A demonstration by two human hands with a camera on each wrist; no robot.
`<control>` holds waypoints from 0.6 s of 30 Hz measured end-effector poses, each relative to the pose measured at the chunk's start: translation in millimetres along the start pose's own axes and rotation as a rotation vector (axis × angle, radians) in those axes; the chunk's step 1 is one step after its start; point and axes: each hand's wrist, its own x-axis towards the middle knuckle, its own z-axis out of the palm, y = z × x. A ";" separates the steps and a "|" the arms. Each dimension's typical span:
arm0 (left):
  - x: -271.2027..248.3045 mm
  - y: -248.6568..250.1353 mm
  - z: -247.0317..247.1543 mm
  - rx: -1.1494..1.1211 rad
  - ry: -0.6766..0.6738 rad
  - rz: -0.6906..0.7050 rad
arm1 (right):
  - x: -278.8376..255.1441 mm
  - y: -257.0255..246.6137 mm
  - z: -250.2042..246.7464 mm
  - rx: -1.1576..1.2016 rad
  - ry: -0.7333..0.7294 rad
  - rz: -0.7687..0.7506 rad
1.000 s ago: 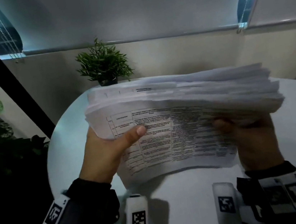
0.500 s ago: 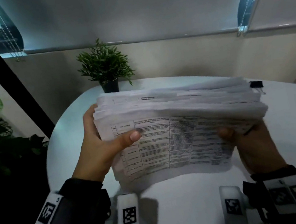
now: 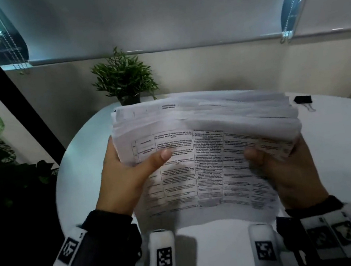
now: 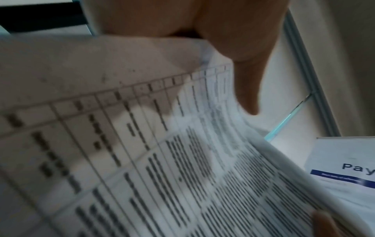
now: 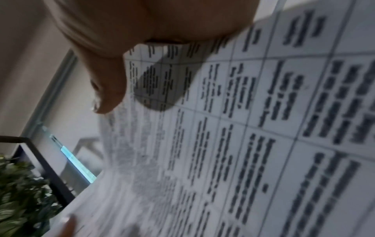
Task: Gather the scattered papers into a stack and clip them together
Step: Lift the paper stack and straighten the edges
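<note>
Papers (image 3: 208, 151) between both hands (image 3: 198, 174)

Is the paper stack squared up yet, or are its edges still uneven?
Still uneven: the paper stack's far edges sit staggered, held by left hand and right hand.

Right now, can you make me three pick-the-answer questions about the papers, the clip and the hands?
1. Where is the clip?
A. on the table, right of the papers
B. on the papers
C. in the left hand

2. What colour is the clip?
A. red
B. black
C. yellow

3. How are the papers held?
A. by no hand
B. by one hand
C. by both hands

Answers: 1 A, it lies on the table past the stack's right edge. 2 B, its body is black. 3 C, the left hand and right hand each grip a side.
</note>
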 end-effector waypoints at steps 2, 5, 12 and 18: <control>-2.2 1.9 3.6 0.025 0.042 0.043 | 0.4 -2.8 2.6 -0.034 0.016 -0.047; 1.3 4.8 -4.4 0.050 0.063 0.081 | 9.1 -7.3 -6.6 -0.021 0.034 -0.084; -7.5 -6.1 4.9 0.065 0.040 -0.003 | -1.4 8.2 -1.1 -0.013 0.065 0.044; 2.7 3.5 -9.7 0.007 0.011 0.051 | 7.5 -8.8 -3.4 0.057 0.018 -0.036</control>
